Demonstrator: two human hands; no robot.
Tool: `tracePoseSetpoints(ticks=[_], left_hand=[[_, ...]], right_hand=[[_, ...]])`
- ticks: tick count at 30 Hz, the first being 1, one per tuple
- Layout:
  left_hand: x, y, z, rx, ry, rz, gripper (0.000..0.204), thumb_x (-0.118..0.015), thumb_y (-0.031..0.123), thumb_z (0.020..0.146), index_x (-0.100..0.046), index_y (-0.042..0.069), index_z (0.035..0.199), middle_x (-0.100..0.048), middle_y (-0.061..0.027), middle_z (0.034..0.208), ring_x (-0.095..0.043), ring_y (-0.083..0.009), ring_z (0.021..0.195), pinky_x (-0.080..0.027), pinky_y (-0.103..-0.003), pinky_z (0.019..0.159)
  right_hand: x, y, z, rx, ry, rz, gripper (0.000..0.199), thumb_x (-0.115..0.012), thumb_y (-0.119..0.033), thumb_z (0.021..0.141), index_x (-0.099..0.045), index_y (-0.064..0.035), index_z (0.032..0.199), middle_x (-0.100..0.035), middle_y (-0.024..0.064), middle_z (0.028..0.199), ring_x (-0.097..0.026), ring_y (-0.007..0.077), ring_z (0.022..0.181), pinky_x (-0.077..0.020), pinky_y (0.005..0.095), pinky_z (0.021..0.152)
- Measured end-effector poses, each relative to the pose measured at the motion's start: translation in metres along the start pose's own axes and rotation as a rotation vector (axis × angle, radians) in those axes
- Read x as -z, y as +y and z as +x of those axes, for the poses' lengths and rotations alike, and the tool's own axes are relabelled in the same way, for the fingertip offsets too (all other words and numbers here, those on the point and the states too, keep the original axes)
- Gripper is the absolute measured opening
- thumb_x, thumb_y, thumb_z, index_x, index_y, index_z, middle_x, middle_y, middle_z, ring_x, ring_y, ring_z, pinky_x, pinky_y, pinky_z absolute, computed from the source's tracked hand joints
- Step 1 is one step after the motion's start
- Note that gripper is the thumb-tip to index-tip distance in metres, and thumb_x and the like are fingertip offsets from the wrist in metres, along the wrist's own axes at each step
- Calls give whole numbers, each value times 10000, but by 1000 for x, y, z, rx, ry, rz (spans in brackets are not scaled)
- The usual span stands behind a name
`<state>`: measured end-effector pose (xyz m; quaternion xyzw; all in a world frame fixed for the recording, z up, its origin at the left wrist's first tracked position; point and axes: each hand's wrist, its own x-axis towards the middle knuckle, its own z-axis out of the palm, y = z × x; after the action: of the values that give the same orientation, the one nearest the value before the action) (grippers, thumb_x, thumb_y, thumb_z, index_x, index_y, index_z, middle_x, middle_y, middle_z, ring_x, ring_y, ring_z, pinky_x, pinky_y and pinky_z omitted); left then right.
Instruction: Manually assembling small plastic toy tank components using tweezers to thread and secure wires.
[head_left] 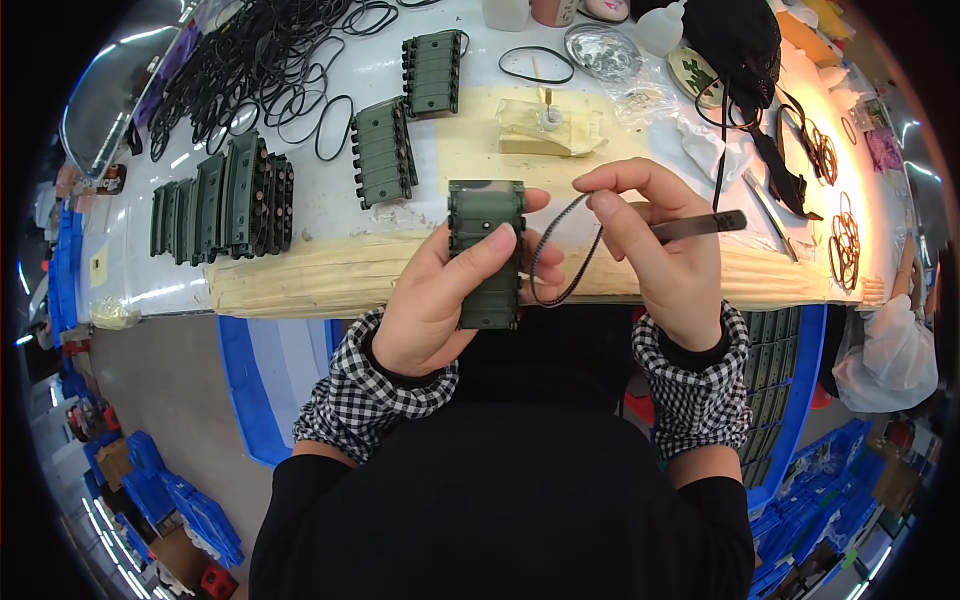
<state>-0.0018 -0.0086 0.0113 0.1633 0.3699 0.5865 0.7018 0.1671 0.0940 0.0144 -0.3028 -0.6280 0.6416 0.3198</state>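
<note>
My left hand (425, 295) grips a dark green ribbed plastic part (487, 290) upright, thumb across its front and fingers behind it. A thin black toothed belt loop (536, 262) hangs beside that part, pinched at its top between the thumb and forefinger of my right hand (665, 255). Also in my right hand is a flat dark metal tool (712, 224), perhaps tweezers, its end jutting out to the right. Whether the loop touches the green part is unclear. Just beyond my hands stands a tape-wrapped block (550, 132) with a small peg on top.
Similar green parts stand in a row (215, 205) at left; two more (383, 155) (432, 75) lie nearer the middle. Tangled black belts (250, 65) cover the far left. A foil dish (603, 52) and black mesh bag (735, 45) sit far right. Blue trays (250, 400) flank my lap.
</note>
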Motion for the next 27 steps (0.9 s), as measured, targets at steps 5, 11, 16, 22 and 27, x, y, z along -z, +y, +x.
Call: tracePoseSetpoints(ticks=[5,11,16,22,27], left_hand=[[9,-9,5,-49,-13,60,328,-548,183,958,-517,-23,1211,-627,-79,984,-609,-134,911,-503,-296,849],[12,-20,6,-92,-78,24,254,-559,141,947,-524,17,1166,-633,-97,1004,-642,-158,887,-530,-298,811],[11,-20,4,-55,-43,2,295,-537,201,958,-501,14,1183,-625,-105,984,-648,-178,843,-548,-306,761],[10,-25,7,-67,-1,-32,279,-524,213,966,-504,17,1163,-625,-106,983,-651,-167,810,-561,-307,734],[6,-29,7,-130,22,2,263,-525,197,967,-502,19,1159,-627,-101,986,-651,-156,818,-567,-303,735]], right_hand=[[-4,-12,-3,152,-34,-43,127,-544,-55,921,-610,4,1012,-595,-1,835,-501,19,633,-379,162,570],[-11,-1,0,150,26,-266,85,-612,-23,844,-635,-5,924,-615,-25,729,-346,-8,466,-251,183,427],[-13,10,1,129,76,-153,53,-646,-44,829,-620,-10,861,-629,-26,717,-325,-29,463,-235,170,424],[-12,14,3,36,44,-45,77,-650,-57,829,-609,8,839,-620,-26,678,-352,-35,486,-244,154,433],[-10,10,5,-9,9,-21,92,-645,-63,833,-600,16,820,-617,-21,668,-374,-34,500,-260,145,443]])
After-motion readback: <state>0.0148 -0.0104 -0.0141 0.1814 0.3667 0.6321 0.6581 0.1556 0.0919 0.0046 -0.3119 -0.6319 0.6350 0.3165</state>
